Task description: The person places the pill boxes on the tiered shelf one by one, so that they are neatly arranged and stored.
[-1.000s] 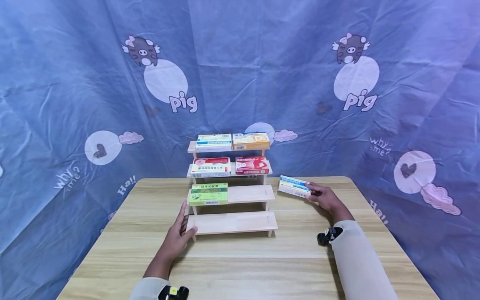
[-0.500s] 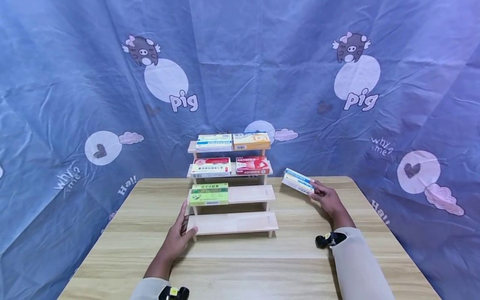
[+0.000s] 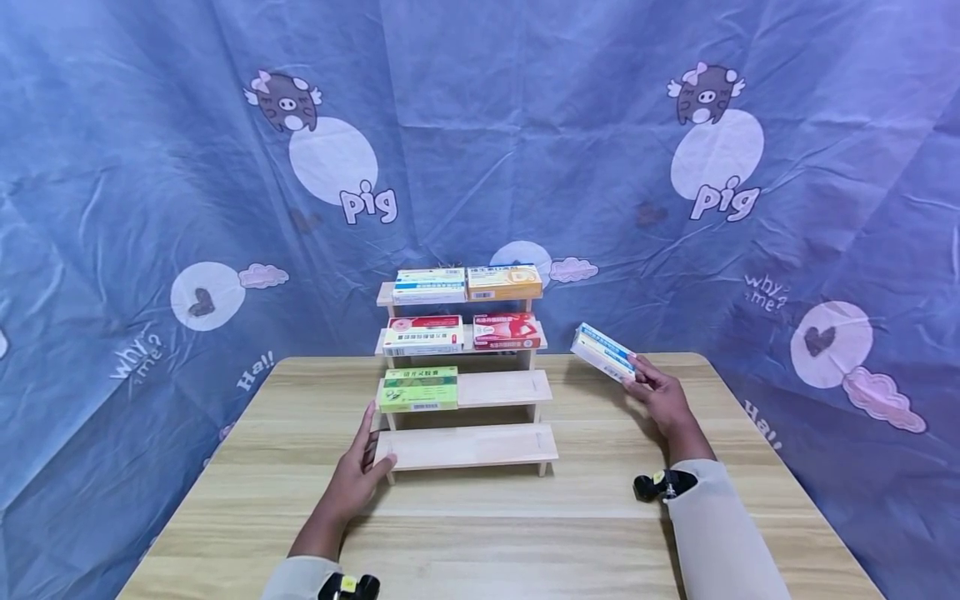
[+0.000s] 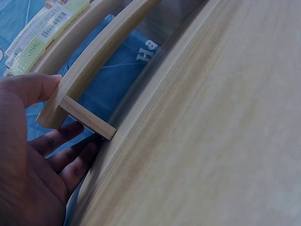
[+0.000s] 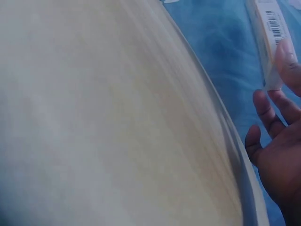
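Observation:
My right hand point(image 3: 667, 407) holds a blue-and-white medicine box point(image 3: 602, 353) by its right end, tilted, to the right of the wooden stepped rack point(image 3: 465, 447). In the right wrist view the thumb presses on the box point(image 5: 272, 28) near its barcode side. My left hand point(image 3: 356, 471) grips the left end of the rack's lowest step, thumb on top and other fingers beside and below it in the left wrist view. Just above that hand, a green medicine box point(image 3: 418, 389) lies on the left half of the second step from the bottom.
On the third step lie a red-and-white box point(image 3: 423, 334) and a red box point(image 3: 506, 331). The top step bears a white-and-blue box point(image 3: 429, 285) and an orange-and-white box point(image 3: 504, 282). The wooden table point(image 3: 480, 550) ends at a blue curtain point(image 3: 480, 125) behind.
My right hand has raised the blue-and-white box from near the tabletop and shifted it slightly right, its left end tipping upward. The left hand stays on the rack.

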Motion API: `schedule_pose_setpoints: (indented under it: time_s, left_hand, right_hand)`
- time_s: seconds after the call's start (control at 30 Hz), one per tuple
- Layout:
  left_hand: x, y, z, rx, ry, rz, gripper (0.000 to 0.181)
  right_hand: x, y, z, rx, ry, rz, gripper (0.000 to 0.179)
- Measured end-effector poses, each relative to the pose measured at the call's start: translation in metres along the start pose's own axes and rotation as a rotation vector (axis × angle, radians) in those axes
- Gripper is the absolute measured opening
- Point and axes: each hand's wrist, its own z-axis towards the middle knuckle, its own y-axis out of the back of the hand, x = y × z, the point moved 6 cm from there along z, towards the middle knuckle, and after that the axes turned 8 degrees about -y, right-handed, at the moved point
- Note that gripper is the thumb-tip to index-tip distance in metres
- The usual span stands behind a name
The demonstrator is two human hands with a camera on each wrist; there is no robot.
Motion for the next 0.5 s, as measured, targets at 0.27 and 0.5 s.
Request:
schedule_pose_setpoints:
  time_s: [0.27, 0.5]
  left_hand:
    - [0.001, 0.000, 0.002, 0.002, 0.006, 0.000, 0.096]
    - [0.001, 0.000, 0.001, -0.002, 0.011, -0.002, 0.096]
  right_hand:
    - [0.013, -0.001, -0.006, -0.032, 0.033, 0.068, 0.065]
    - [0.025, -0.002, -0.013, -0.032, 0.083, 0.183, 0.064]
